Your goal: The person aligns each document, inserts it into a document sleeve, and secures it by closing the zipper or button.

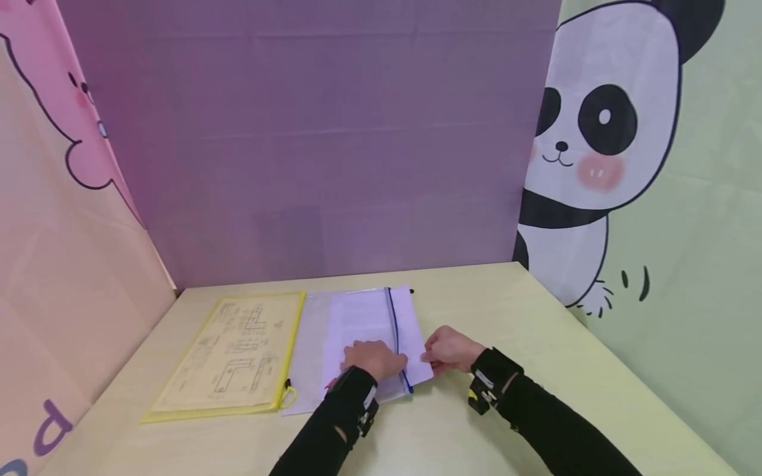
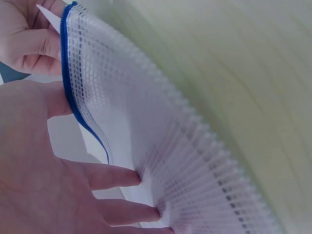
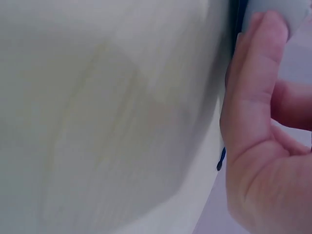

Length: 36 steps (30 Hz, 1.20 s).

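A clear mesh zipper pouch [image 1: 308, 357] with a blue zipper [image 1: 393, 317] along its right side lies on the table. White paper [image 1: 411, 317] is partly inside it and sticks out past the zipper on the right. My left hand [image 1: 375, 359] rests on the pouch, its spread fingertips pressing the mesh [image 2: 146, 117] and its thumb at the blue-edged opening. At the paper's near right corner my right hand [image 1: 452, 349] pinches the sheet between thumb and fingers. The right wrist view shows those fingers [image 3: 256, 92] beside the blue edge.
A yellow-edged pouch [image 1: 292, 350] holding a sheet of line drawings lies to the left, its yellow cord loop [image 1: 288, 396] beside the mesh pouch. A purple backdrop [image 1: 333, 145] stands behind the table [image 1: 476, 297], with printed cloth walls at both sides.
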Tool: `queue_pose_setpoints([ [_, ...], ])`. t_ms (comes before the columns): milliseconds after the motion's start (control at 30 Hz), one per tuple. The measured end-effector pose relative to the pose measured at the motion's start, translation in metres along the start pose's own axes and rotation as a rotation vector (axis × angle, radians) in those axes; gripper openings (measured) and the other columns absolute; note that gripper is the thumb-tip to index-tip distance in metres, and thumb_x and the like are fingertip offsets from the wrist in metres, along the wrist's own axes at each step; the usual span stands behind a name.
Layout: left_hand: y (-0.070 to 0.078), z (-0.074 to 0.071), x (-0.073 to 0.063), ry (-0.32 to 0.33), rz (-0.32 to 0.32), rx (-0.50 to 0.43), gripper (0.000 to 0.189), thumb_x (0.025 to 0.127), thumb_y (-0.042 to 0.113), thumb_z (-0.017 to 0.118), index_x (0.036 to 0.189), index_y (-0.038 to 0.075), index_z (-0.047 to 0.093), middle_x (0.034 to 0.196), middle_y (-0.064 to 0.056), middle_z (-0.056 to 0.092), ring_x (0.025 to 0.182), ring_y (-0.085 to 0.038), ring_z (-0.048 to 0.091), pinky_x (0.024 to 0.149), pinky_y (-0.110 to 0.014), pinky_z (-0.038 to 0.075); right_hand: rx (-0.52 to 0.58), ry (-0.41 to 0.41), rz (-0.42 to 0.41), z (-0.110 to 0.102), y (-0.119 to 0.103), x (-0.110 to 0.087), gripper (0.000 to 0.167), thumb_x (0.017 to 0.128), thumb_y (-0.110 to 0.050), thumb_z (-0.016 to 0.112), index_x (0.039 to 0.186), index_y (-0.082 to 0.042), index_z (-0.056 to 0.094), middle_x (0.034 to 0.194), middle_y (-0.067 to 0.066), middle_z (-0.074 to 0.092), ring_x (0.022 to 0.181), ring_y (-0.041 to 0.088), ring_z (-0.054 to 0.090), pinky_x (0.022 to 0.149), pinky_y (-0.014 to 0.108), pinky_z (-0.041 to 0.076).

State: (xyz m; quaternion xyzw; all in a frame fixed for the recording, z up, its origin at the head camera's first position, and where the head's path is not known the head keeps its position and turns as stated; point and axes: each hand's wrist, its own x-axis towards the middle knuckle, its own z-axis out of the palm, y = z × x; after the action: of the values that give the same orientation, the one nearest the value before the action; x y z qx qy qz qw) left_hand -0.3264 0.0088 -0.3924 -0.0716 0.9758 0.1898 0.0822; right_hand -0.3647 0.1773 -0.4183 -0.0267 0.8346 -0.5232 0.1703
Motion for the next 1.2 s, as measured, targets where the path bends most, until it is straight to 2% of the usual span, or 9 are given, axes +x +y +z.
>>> queue_pose_setpoints([
  [100, 0.0, 0.001, 0.0, 0.007, -0.002, -0.001, 0.062, 0.087, 0.055, 0.066, 0.114, 0.0, 0.071, 0.111, -0.026, 0.056, 0.11, -0.043, 0.048, 0.089, -0.057, 0.049, -0.034, 0.003, -0.023, -0.001, 0.001, -0.001, 0.015, 0.091, 0.011, 0.064, 0.081, 0.002, 0.057, 0.072, 0.009, 0.063, 0.062, 0.016, 0.063, 0.055, 0.027, 0.056],
  [333, 0.0, 0.002, 0.0, -0.005, -0.02, -0.004, 0.065, 0.087, 0.055, 0.066, 0.118, -0.002, 0.07, 0.122, -0.03, 0.054, 0.115, -0.044, 0.047, 0.093, -0.06, 0.046, -0.06, -0.01, -0.062, 0.002, -0.002, 0.0, 0.022, 0.09, 0.011, 0.065, 0.075, -0.001, 0.055, 0.066, 0.005, 0.057, 0.057, 0.013, 0.058, 0.052, 0.023, 0.052],
  [633, 0.0, 0.001, 0.0, -0.009, 0.0, -0.016, 0.062, 0.089, 0.054, 0.063, 0.117, -0.001, 0.07, 0.116, -0.028, 0.054, 0.115, -0.044, 0.047, 0.095, -0.061, 0.046, -0.078, 0.004, -0.061, 0.017, -0.007, 0.006, 0.03, 0.089, 0.011, 0.065, 0.068, -0.004, 0.051, 0.064, 0.004, 0.056, 0.057, 0.013, 0.059, 0.052, 0.025, 0.054],
  [867, -0.004, 0.0, -0.002, -0.003, 0.012, -0.015, 0.06, 0.091, 0.054, 0.063, 0.114, -0.001, 0.071, 0.112, -0.026, 0.058, 0.113, -0.043, 0.049, 0.094, -0.06, 0.046, -0.072, -0.028, -0.067, 0.026, -0.008, 0.009, 0.015, 0.088, 0.012, 0.063, 0.077, 0.002, 0.06, 0.066, 0.005, 0.057, 0.058, 0.013, 0.059, 0.054, 0.026, 0.057],
  [1033, -0.003, -0.005, -0.002, -0.014, 0.049, 0.013, 0.062, 0.093, 0.054, 0.061, 0.118, -0.002, 0.07, 0.119, -0.024, 0.062, 0.115, -0.04, 0.051, 0.1, -0.056, 0.044, 0.019, -0.043, -0.04, 0.02, -0.006, 0.011, 0.003, 0.087, 0.008, 0.064, 0.084, 0.009, 0.066, 0.072, 0.011, 0.067, 0.064, 0.018, 0.065, 0.06, 0.032, 0.06],
  [1200, -0.003, -0.007, -0.003, -0.026, 0.058, 0.028, 0.062, 0.093, 0.054, 0.059, 0.118, -0.001, 0.071, 0.119, -0.023, 0.063, 0.115, -0.04, 0.052, 0.101, -0.053, 0.043, 0.134, -0.049, -0.017, 0.014, -0.006, 0.008, 0.008, 0.084, 0.006, 0.065, 0.088, 0.013, 0.068, 0.071, 0.011, 0.067, 0.061, 0.019, 0.065, 0.058, 0.03, 0.06],
])
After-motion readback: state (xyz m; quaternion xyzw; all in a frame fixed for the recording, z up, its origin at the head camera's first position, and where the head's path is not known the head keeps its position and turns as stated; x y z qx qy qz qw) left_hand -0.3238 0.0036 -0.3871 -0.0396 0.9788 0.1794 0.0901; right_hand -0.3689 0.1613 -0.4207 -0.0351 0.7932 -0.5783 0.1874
